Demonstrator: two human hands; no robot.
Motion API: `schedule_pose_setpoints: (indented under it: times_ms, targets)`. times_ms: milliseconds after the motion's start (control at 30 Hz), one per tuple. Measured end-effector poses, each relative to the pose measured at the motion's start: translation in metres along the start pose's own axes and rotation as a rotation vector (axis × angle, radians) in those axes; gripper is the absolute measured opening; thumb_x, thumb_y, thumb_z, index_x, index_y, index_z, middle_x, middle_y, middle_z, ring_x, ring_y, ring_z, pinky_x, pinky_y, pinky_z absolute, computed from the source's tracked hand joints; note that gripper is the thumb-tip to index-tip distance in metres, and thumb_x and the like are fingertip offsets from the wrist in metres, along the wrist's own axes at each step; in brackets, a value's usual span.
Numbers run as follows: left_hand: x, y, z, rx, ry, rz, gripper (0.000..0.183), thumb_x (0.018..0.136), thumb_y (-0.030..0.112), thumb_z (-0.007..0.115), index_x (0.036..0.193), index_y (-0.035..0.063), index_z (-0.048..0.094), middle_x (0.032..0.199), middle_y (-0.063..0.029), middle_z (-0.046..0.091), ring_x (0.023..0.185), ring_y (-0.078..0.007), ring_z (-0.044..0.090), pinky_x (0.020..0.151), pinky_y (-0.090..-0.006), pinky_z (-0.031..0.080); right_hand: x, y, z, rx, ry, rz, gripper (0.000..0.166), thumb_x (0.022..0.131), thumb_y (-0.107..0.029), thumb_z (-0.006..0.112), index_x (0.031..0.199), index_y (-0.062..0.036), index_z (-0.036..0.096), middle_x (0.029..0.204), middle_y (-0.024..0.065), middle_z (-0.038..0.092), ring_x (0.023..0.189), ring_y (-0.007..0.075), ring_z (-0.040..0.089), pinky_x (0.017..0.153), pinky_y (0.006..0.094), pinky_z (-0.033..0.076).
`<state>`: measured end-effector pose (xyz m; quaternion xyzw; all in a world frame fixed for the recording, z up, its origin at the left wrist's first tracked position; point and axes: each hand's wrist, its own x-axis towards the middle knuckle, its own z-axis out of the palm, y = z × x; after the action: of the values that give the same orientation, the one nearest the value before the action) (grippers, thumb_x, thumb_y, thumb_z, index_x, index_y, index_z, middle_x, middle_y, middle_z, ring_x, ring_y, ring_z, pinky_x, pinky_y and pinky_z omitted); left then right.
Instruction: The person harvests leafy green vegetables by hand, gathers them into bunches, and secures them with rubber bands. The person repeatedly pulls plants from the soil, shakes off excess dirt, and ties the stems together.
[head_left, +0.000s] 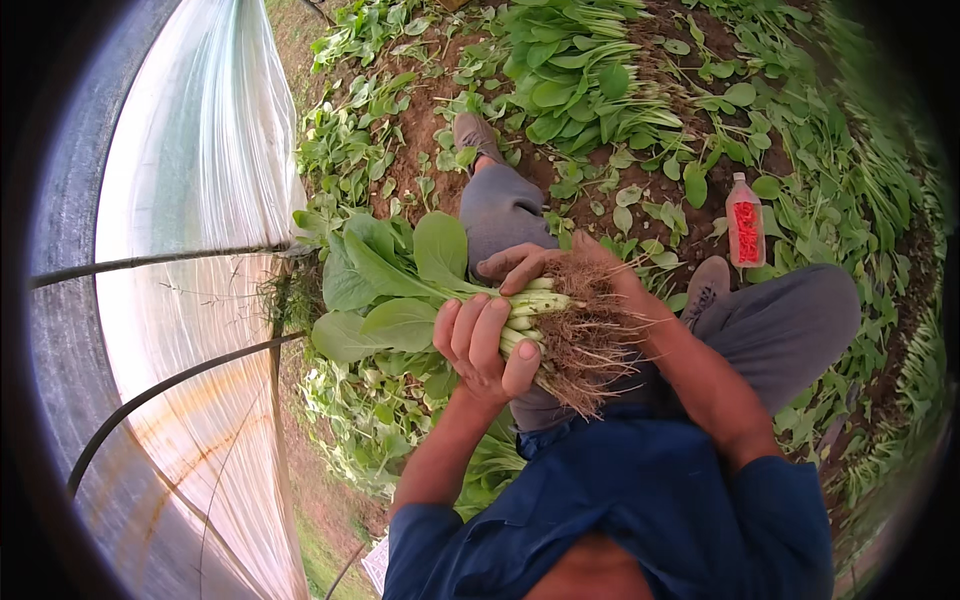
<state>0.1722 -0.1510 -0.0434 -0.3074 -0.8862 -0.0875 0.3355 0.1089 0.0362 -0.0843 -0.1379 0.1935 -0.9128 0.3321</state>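
Observation:
My left hand (486, 346) is closed around the pale stems of a bunch of leafy green vegetables (405, 289), held above my lap. The broad leaves point left, and the brown, soil-covered roots (592, 330) spread to the right. My right hand (551, 262) is at the far side of the bunch, its fingers bent against the stems near the roots; part of it is hidden behind the roots. A large pile of similar plants (577, 75) lies on the soil ahead, roots to the right.
A clear plastic bottle (745, 225) with red contents lies near my right shoe (706, 289). My left shoe (475, 135) rests on soil among loose leaves. Plastic sheeting (202, 150) and dark poles (165, 259) stand at the left. More uprooted plants (885, 165) lie along the right.

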Motion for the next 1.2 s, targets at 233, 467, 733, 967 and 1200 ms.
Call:
schedule_pose_setpoints:
  times_ms: [233, 467, 733, 967, 1200]
  targets:
    - [0.018, -0.01, -0.001, -0.062, -0.015, -0.069, 0.042, 0.105, 0.026, 0.062, 0.14, 0.0124, 0.042, 0.134, -0.0243, 0.061, 0.12, -0.0414, 0.064, 0.107, -0.0623, 0.046, 0.006, -0.02, 0.021, -0.009, 0.186, 0.24, 0.104, 0.103, -0.083, 0.024, 0.136, 0.0066, 0.064, 0.129, 0.0138, 0.07, 0.117, 0.0195, 0.068, 0.109, 0.0349, 0.051]
    - [0.038, -0.021, -0.002, -0.24, -0.158, -0.096, 0.085, 0.077, 0.043, 0.091, 0.14, 0.0042, 0.05, 0.128, -0.0219, 0.064, 0.117, -0.0422, 0.066, 0.107, -0.0618, 0.047, 0.006, -0.038, 0.0, -0.457, 0.219, 0.199, 0.108, 0.098, -0.089, 0.015, 0.148, -0.0039, 0.06, 0.13, 0.0142, 0.071, 0.118, 0.0211, 0.066, 0.108, 0.0388, 0.05]
    - [0.043, -0.033, -0.016, -0.212, -0.266, -0.156, 0.101, 0.062, 0.03, 0.099, 0.144, -0.0006, 0.05, 0.123, -0.0205, 0.065, 0.107, -0.0409, 0.066, 0.096, -0.0518, 0.051, -0.054, -0.063, -0.032, -0.569, 0.548, -0.113, 0.062, 0.111, -0.055, 0.051, 0.139, -0.0008, 0.061, 0.109, 0.0064, 0.069, 0.103, 0.0147, 0.066, 0.085, 0.0316, 0.056]
    - [0.034, -0.019, -0.008, -0.104, -0.2, -0.091, 0.088, 0.081, 0.045, 0.089, 0.143, -0.0035, 0.049, 0.118, -0.0231, 0.066, 0.101, -0.042, 0.066, 0.089, -0.0517, 0.053, -0.06, -0.04, 0.019, -0.801, 0.48, -0.023, 0.032, 0.097, -0.019, 0.08, 0.122, -0.0007, 0.071, 0.104, 0.0036, 0.068, 0.09, 0.011, 0.065, 0.074, 0.0289, 0.053]
    - [0.033, -0.008, -0.006, -0.013, -0.187, -0.11, 0.087, 0.085, 0.048, 0.086, 0.143, -0.0054, 0.048, 0.117, -0.024, 0.065, 0.099, -0.0424, 0.066, 0.087, -0.053, 0.052, -0.063, -0.023, 0.008, -1.087, 0.487, -0.352, 0.014, 0.094, -0.003, 0.076, 0.107, 0.002, 0.074, 0.094, 0.009, 0.069, 0.082, 0.0175, 0.067, 0.073, 0.0324, 0.053]
